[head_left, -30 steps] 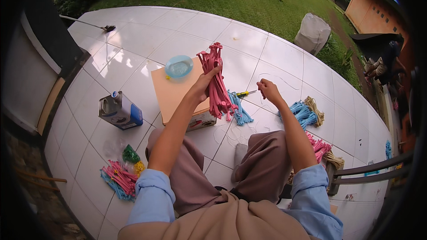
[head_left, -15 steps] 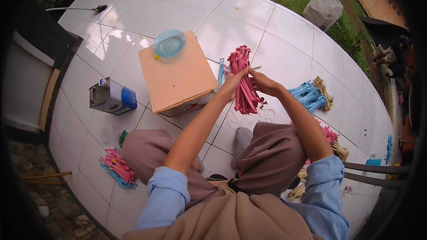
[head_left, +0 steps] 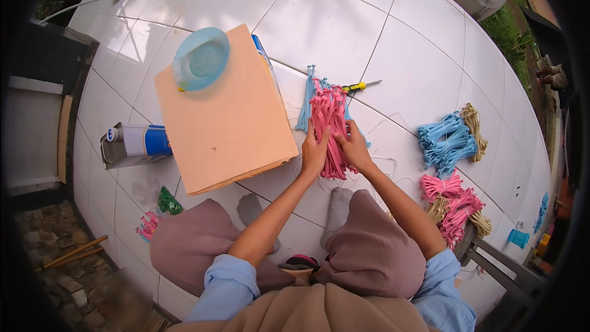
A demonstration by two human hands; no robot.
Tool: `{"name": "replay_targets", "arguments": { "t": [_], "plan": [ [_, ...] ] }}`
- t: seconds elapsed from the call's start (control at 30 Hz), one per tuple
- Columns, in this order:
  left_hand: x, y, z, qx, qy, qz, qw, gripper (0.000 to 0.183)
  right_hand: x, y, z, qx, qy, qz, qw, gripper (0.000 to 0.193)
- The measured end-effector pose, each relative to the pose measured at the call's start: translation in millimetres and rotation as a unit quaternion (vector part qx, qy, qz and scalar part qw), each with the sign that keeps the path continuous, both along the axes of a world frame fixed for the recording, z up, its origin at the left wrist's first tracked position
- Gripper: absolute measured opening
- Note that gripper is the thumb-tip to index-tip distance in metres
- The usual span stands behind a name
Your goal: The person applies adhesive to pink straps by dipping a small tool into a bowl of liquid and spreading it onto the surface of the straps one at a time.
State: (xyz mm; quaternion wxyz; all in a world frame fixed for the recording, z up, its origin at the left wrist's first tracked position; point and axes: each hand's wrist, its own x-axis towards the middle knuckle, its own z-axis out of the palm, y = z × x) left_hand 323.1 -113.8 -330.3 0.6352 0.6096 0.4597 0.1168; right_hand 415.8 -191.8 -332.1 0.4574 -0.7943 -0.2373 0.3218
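Observation:
A bundle of pink plastic strips with knobbed ends is between my two hands, above the white tiled floor. My left hand presses on its left side, fingers closed around the strips. From the other side my right hand grips the bundle, thumb toward the front. Light blue strips lie just behind and to the left of it, partly covered. Close by on the tiles is a screwdriver with a yellow and black handle. Thin pale string lies loosely on the floor to the right.
Left of my hands stands a box topped with a peach board, carrying a blue translucent plate. Beyond it is a metal can. Tied blue bundles and pink bundles lie right, near a dark bench.
My hands have lowered the pink bundle toward the floor, and my grip has shifted to its lower part. The view has tilted down, and the screwdriver's handle now shows.

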Motion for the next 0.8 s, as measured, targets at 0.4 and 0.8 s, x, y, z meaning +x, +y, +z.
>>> {"name": "replay_targets", "arguments": {
  "t": [0.4, 0.8],
  "plan": [
    [24, 30, -68, 0.102, 0.035, 0.006, 0.994, 0.048, 14, 25, -56, -0.055, -0.213, 0.213, 0.952, 0.067],
    [48, -16, 2, 0.285, 0.108, -0.083, 0.949, 0.072, 114, 36, 2, -0.212, -0.185, 0.429, 0.858, 0.034]
  ]
}}
